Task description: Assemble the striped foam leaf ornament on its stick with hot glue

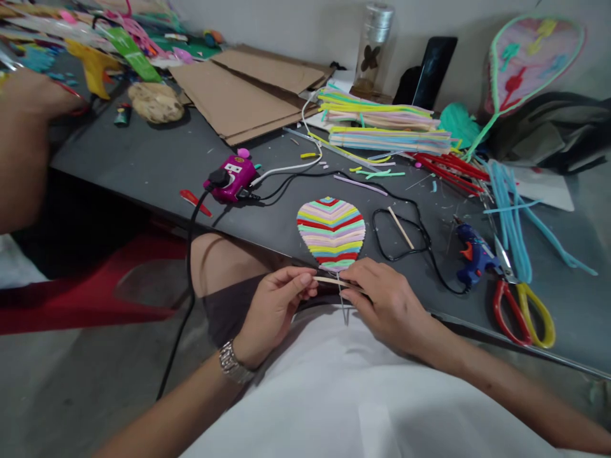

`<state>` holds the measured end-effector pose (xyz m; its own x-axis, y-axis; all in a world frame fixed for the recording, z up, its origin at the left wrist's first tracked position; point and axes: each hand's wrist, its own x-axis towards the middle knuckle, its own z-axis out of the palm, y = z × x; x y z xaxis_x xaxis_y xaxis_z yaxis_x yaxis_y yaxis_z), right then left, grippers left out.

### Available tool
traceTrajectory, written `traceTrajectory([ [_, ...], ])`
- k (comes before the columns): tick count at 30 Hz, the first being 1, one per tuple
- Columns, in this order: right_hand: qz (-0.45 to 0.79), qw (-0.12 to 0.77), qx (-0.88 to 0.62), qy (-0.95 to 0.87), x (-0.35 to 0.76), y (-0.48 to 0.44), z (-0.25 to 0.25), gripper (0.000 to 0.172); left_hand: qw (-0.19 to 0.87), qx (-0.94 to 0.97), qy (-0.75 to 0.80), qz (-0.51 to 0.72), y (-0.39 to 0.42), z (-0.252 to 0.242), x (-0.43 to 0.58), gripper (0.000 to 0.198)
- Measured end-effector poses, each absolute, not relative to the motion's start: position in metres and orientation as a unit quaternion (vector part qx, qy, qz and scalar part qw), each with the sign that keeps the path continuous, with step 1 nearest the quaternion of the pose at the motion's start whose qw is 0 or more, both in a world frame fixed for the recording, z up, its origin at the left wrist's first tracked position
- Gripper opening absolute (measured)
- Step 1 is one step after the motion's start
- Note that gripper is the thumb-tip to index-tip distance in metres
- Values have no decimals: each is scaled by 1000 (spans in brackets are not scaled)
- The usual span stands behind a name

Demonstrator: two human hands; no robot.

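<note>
My left hand point(277, 305) pinches one end of a thin pale stick point(330, 280) held level just below the table's front edge. My right hand point(382, 299) is closed on the stick's other end. A thin clear strand hangs down from the stick between my hands. Right above them a leaf-shaped fan point(331, 231) of striped coloured straws lies flat on the grey table point(143, 159). A silver watch point(231, 362) sits on my left wrist.
A blue glue gun point(472, 254), red and yellow scissors point(522, 305) and blue pipe cleaners point(510, 210) lie to the right. A purple power strip point(233, 178) with cables, stacked straws point(382, 124), cardboard point(248, 89) and a bottle point(375, 44) sit behind. Another person's hand point(23, 127) reaches in at left.
</note>
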<state>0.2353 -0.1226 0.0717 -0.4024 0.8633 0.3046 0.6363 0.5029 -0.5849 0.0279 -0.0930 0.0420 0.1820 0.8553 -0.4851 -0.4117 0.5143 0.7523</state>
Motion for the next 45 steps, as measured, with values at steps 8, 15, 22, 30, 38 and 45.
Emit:
traceTrajectory([
  [8,202,301,-499,-787,254,-107,105,13,739,211,454,451,-89,53,27,36],
  [15,213,302,-448,-814,243,-95,84,10,739,240,454,437,-90,49,34,36],
  [22,140,298,-461,-824,257,-91,73,17,600,392,534,448,-86,27,12,32],
  [30,98,356,-453,-811,251,-105,31,14,685,413,512,314,-94,21,27,36],
  [38,62,305,-447,-839,250,-104,25,21,684,403,512,329,-89,24,36,31],
  [45,38,282,-432,-856,249,-105,26,24,676,400,522,332,-87,24,39,30],
])
